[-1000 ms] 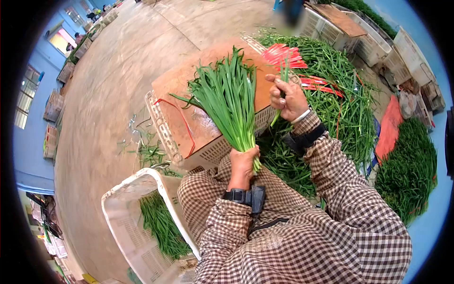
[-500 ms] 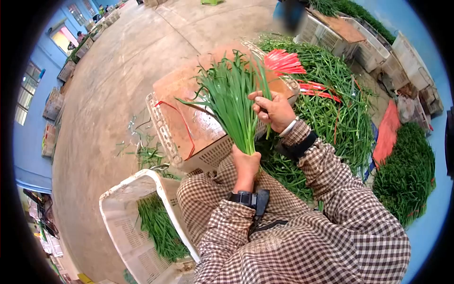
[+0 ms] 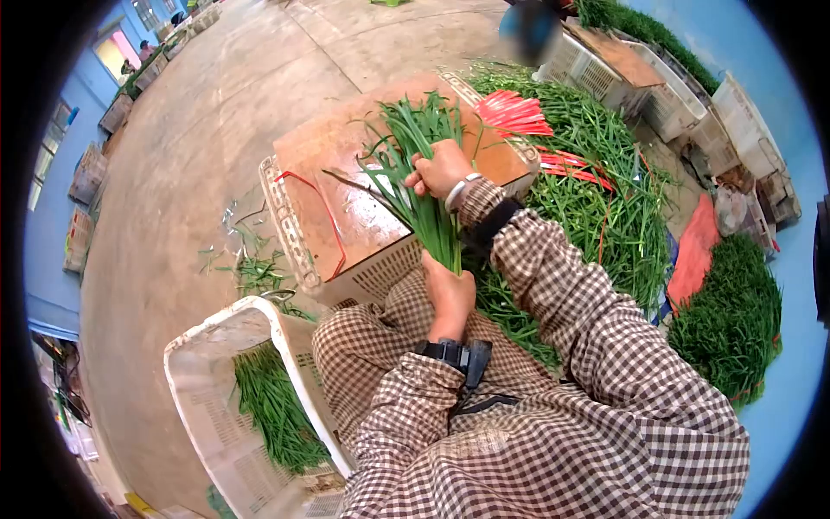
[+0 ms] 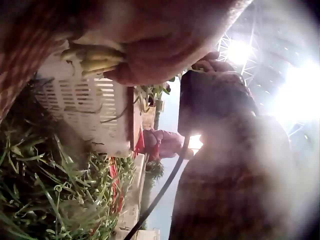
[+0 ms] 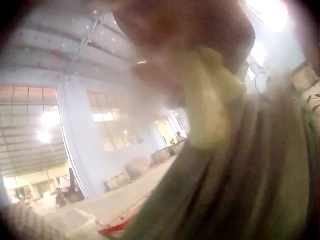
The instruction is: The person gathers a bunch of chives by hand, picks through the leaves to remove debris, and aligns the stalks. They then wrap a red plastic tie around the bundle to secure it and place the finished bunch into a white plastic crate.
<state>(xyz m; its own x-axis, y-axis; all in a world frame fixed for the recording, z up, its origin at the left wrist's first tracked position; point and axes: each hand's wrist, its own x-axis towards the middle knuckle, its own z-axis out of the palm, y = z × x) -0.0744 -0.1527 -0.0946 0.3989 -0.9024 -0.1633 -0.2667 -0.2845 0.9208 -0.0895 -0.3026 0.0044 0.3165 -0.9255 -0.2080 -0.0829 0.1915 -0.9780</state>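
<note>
A bunch of garlic chives (image 3: 437, 232) slants up from my lap over the crate, leaves toward the far side. My left hand (image 3: 450, 298) grips it round the pale lower stems; the cut stem ends (image 4: 97, 57) poke out beside the fingers in the left wrist view. Partway up the leaves, my right hand (image 3: 443, 170) lies over the bunch with curled fingers, pinching a few chive stalks. Their pale end (image 5: 207, 112) shows blurred below the fingers in the right wrist view, against the green leaves (image 5: 250, 180). The palm side of the right hand is hidden from the head view.
A board-topped crate (image 3: 298, 238) stands ahead, with a red strap (image 3: 324, 212) on it. Red ties (image 3: 514, 114) lie at its right corner, by a heap of loose chives (image 3: 596, 203). An open white crate (image 3: 199, 346) holding chives (image 3: 277, 415) stands at my left.
My right hand has moved left and inward with its few stalks, from beside the bunch to over its leaves. The left hand has kept its grip on the stems.
</note>
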